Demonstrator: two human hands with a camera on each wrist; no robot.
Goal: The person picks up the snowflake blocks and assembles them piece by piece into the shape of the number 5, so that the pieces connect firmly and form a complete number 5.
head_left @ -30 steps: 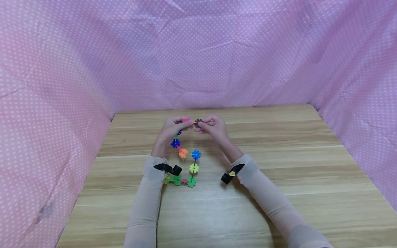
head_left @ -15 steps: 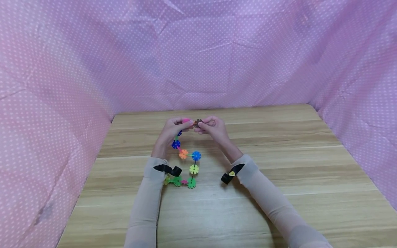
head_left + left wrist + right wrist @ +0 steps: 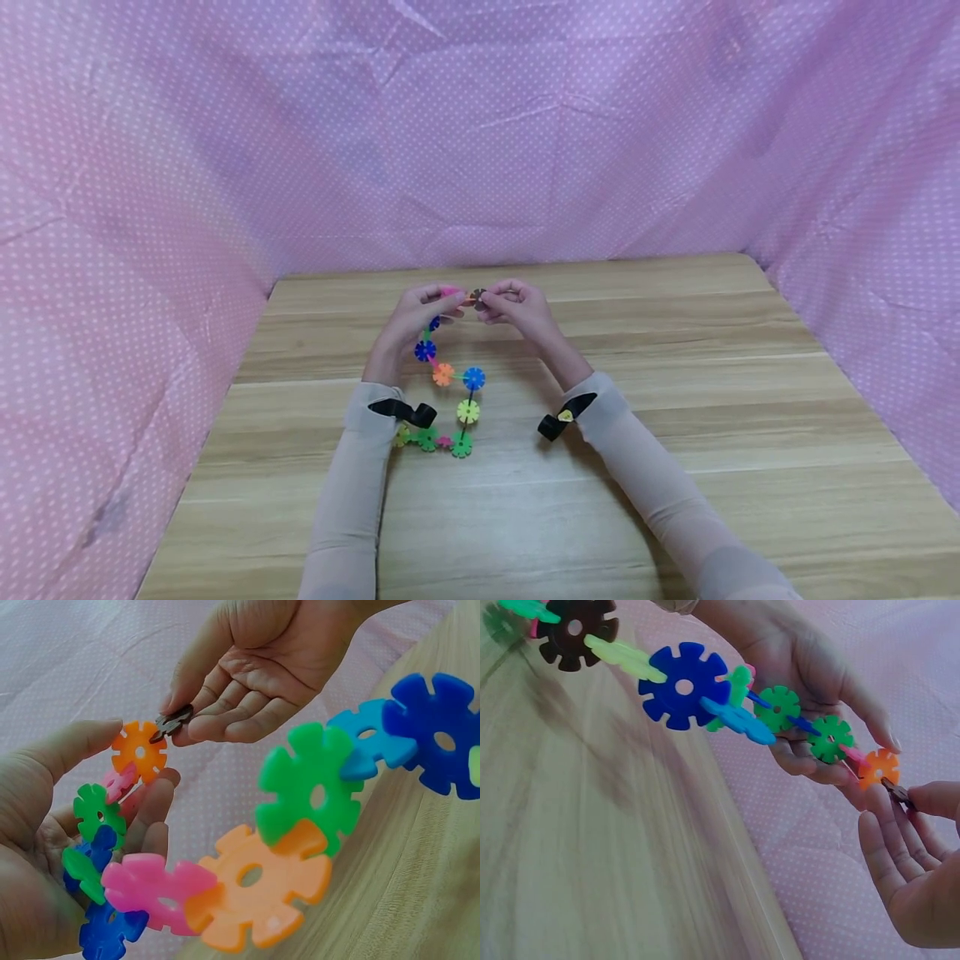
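Observation:
A chain of colourful notched plastic flower discs hangs from my left hand [image 3: 412, 317], curving back past the wrist in the head view. My left thumb and fingers hold its top end, at an orange disc [image 3: 129, 741]. The chain lies across that palm through a green disc [image 3: 88, 799] and a pink disc [image 3: 154, 877]. Thumb and fingertips of my right hand [image 3: 521, 308] pinch a dark brown disc [image 3: 176, 720], whose edge meets the orange disc's slots. Farther along come a dark blue disc [image 3: 667, 697] and another brown disc [image 3: 559, 641].
Both hands are above the far part of a wood-grain table [image 3: 675, 400]. Pink dotted cloth [image 3: 480, 167] hangs behind it and at both sides. Black straps [image 3: 405, 411] circle the sleeved wrists. The chain's near end passes behind the left sleeve [image 3: 345, 500].
The hanging part of the chain has sunk slightly toward the near side. My right wrist has shifted a touch to the right; both hands keep their hold.

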